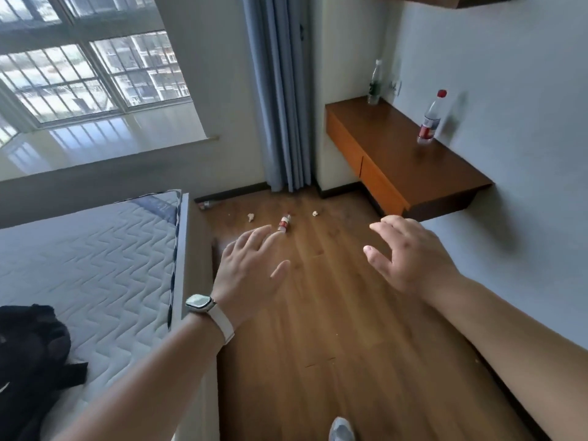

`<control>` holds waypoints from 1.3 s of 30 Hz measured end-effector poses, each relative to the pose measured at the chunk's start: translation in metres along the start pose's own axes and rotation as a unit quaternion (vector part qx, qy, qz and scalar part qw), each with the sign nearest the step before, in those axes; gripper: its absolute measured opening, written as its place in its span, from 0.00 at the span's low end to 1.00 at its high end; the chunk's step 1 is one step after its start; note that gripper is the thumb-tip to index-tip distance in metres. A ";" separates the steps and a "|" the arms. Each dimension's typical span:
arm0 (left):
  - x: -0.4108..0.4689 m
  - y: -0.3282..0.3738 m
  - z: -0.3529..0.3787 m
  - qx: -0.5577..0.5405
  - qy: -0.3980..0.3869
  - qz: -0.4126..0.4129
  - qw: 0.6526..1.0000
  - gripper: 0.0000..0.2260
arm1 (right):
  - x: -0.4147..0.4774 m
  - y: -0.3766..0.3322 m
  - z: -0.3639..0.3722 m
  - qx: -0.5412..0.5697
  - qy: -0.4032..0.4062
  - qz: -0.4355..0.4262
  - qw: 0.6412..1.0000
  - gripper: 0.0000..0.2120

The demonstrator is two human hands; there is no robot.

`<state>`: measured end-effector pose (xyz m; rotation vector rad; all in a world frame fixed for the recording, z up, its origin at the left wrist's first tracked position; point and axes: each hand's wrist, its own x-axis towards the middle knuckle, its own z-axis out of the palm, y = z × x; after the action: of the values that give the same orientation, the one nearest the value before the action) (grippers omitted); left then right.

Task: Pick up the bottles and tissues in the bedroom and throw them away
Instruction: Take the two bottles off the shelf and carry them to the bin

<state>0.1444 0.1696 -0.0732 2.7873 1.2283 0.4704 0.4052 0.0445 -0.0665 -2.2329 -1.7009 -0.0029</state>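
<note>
Both the left hand [251, 265] and right hand [410, 253] reach forward, fingers spread, holding nothing. A bottle [284, 223] and two tissues [251, 217] [315, 213] litter the floor [334, 313] ahead; two bottles [429, 119] [374, 84] stand on the counter [397, 154], probably left there after drinking.

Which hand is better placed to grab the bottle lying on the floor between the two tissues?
Left, probably. The left hand, open and empty, lines up with the floor bottle, which shows just beyond it in this view. The right hand, also open, is off toward the desk side. Neither touches it yet.
</note>
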 end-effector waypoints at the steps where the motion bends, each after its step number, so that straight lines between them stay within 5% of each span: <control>1: 0.013 0.006 0.005 0.000 -0.004 0.010 1.000 0.23 | 0.007 0.011 -0.001 -0.001 -0.002 0.005 1.000 0.30; 13: 0.141 0.015 0.048 -0.014 -0.027 0.076 0.997 0.23 | 0.080 0.066 0.010 -0.007 0.002 0.046 0.999 0.27; 32: 0.429 -0.131 0.106 -0.028 0.005 0.192 0.981 0.21 | 0.363 0.058 0.049 -0.134 -0.028 0.058 0.989 0.26; 39: 0.505 -0.137 0.131 -0.035 -0.022 0.218 0.975 0.22 | 0.416 0.084 0.055 -0.135 -0.021 0.126 0.983 0.27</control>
<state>0.4072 0.6406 -0.0943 2.9800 0.5690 0.4591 0.5920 0.4291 -0.0565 -2.6526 -1.5005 -0.1338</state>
